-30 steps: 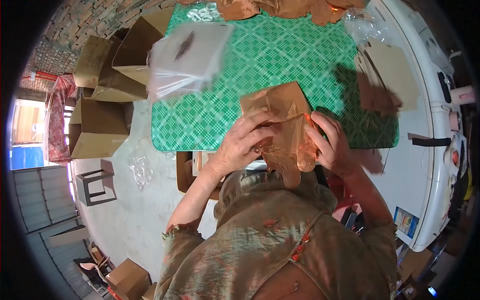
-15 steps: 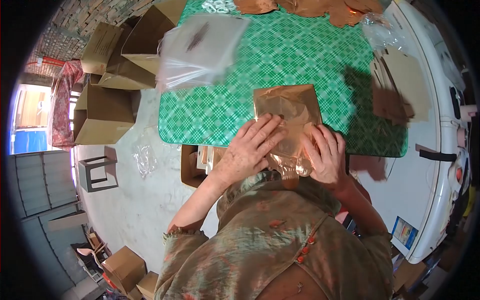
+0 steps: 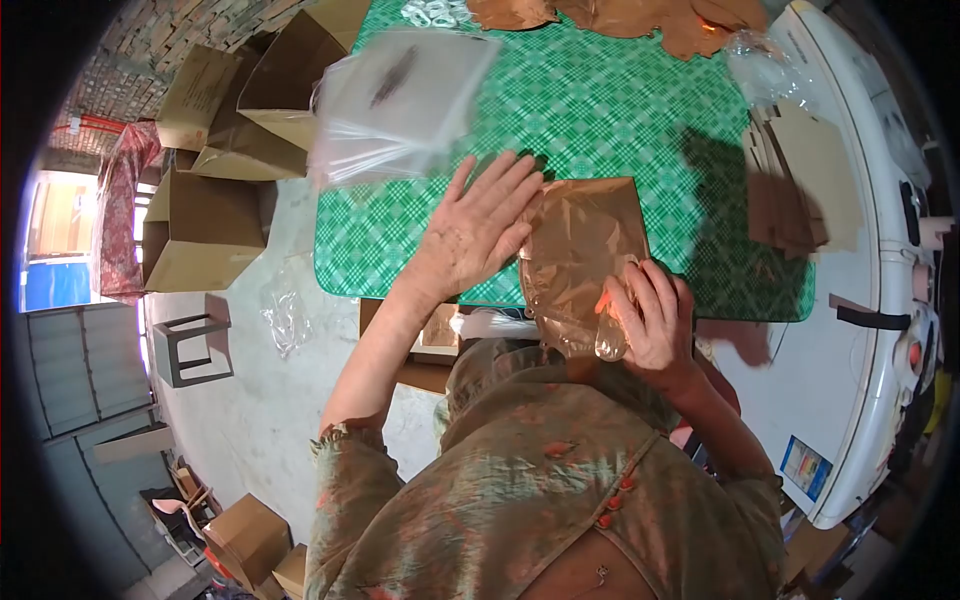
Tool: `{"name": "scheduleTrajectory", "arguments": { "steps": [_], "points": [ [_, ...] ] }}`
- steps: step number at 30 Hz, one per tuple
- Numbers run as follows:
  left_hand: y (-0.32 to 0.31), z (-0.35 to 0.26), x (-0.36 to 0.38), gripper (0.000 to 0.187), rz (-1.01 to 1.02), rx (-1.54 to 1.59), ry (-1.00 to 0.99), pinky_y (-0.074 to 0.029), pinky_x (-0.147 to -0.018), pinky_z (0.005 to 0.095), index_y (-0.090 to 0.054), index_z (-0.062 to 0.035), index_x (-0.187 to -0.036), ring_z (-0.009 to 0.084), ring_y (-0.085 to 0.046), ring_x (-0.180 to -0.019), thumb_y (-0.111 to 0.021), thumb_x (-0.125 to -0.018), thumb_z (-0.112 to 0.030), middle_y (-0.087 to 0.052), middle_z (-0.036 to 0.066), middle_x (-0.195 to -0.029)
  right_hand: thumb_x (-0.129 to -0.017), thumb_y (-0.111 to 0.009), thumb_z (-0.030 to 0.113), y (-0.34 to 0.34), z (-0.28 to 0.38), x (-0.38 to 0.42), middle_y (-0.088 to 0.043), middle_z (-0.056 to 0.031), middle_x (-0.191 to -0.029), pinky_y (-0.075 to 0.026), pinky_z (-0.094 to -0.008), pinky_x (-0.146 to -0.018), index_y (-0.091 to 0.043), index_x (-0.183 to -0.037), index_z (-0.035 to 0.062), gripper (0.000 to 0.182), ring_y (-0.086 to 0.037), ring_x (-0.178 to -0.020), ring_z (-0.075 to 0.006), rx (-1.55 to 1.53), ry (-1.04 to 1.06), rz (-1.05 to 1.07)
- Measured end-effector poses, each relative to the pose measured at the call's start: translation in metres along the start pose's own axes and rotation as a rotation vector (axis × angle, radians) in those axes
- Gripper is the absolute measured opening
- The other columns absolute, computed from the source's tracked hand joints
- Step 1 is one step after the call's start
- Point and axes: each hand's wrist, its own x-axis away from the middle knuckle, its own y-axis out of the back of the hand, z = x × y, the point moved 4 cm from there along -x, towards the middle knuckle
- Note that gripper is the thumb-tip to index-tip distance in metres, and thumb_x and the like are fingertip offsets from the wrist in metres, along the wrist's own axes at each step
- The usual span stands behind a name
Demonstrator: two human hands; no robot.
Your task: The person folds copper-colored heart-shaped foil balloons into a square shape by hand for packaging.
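Observation:
A shiny brown packet (image 3: 585, 235), apparently in clear plastic film, lies across the front edge of the green table, its lower end hanging over toward my lap. My right hand (image 3: 655, 322) has its fingers curled over the packet's lower right side, where loose clear film bunches up by the fingertips. To the left of the packet, my left hand (image 3: 472, 232) hovers with fingers stretched out and nothing in it, fingertips right by the packet's upper left corner. A stack of clear plastic bags (image 3: 400, 110) sits beyond that hand at the table's left.
The table has a green plaid cover (image 3: 600, 100). Brown sheets (image 3: 650, 20) lie at its far edge, beside white rings (image 3: 437, 12). Cardboard pieces (image 3: 800, 180) rest on the right. Open cartons (image 3: 215, 220) stand left, near a small grey stool (image 3: 193, 345). An open box (image 3: 430, 350) sits below the table edge.
My left hand has lifted off the packet and moved left and away from me, fingers extended. The right hand stays at the packet's right side. The packet lies flatter and more uncovered.

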Motion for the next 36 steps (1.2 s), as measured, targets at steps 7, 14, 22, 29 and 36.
{"name": "scheduleTrajectory", "arguments": {
  "steps": [7, 14, 22, 29, 36],
  "points": [
    [-0.015, -0.012, 0.003, 0.061, 0.06, -0.012, 0.002, -0.012, -0.135, 0.0526, -0.039, -0.0111, -0.167, 0.0275, -0.027, -0.163, -0.047, -0.113, -0.037, -0.038, 0.008, -0.173, -0.086, -0.064, 0.013, -0.007, -0.003, 0.005, -0.06, -0.0192, -0.144, -0.045, -0.0554, -0.103, -0.067, -0.136, 0.0008, 0.051, -0.054, -0.137, -0.0376, 0.029, 0.015, 0.02],
    [-0.019, -0.012, 0.004, 0.064, 0.084, -0.002, -0.001, -0.012, -0.135, 0.0525, -0.036, -0.0117, -0.168, 0.0268, -0.027, -0.163, -0.047, -0.113, -0.042, -0.036, 0.008, -0.174, -0.084, -0.065, 0.012, -0.007, -0.006, 0.007, -0.06, -0.0198, -0.146, -0.045, -0.0555, -0.103, -0.067, -0.137, 0.0006, 0.054, -0.054, -0.137, -0.0377, 0.019, 0.013, 0.017],
    [-0.016, -0.015, 0.003, 0.067, 0.111, 0.004, 0.033, -0.013, -0.135, 0.0521, -0.035, -0.0144, -0.169, 0.0265, -0.027, -0.163, -0.049, -0.112, -0.045, -0.033, 0.006, -0.175, -0.081, -0.066, 0.007, -0.006, -0.006, 0.005, -0.06, -0.0187, -0.146, -0.044, -0.0538, -0.104, -0.068, -0.138, 0.0015, 0.057, -0.053, -0.139, -0.0368, 0.003, 0.0, 0.056],
    [-0.019, -0.014, 0.003, 0.065, 0.089, -0.002, 0.032, -0.015, -0.134, 0.0524, -0.037, -0.0145, -0.168, 0.0264, -0.029, -0.162, -0.052, -0.111, -0.042, -0.035, 0.008, -0.174, -0.071, -0.065, -0.002, 0.022, -0.018, 0.002, -0.051, -0.0188, -0.152, -0.042, -0.0549, -0.113, -0.062, -0.144, 0.0039, 0.073, -0.047, -0.146, -0.0407, -0.262, 0.072, 0.23],
    [-0.018, -0.017, 0.002, 0.065, 0.077, 0.005, 0.034, -0.016, -0.134, 0.0523, -0.038, -0.0144, -0.168, 0.0271, -0.031, -0.161, -0.052, -0.111, -0.042, -0.036, 0.008, -0.174, -0.079, -0.064, -0.002, 0.027, -0.049, -0.009, -0.048, -0.0209, -0.154, -0.039, -0.0545, -0.12, -0.053, -0.15, 0.0005, 0.072, -0.043, -0.148, -0.0436, -0.454, -0.017, 0.098]
  ]
}}
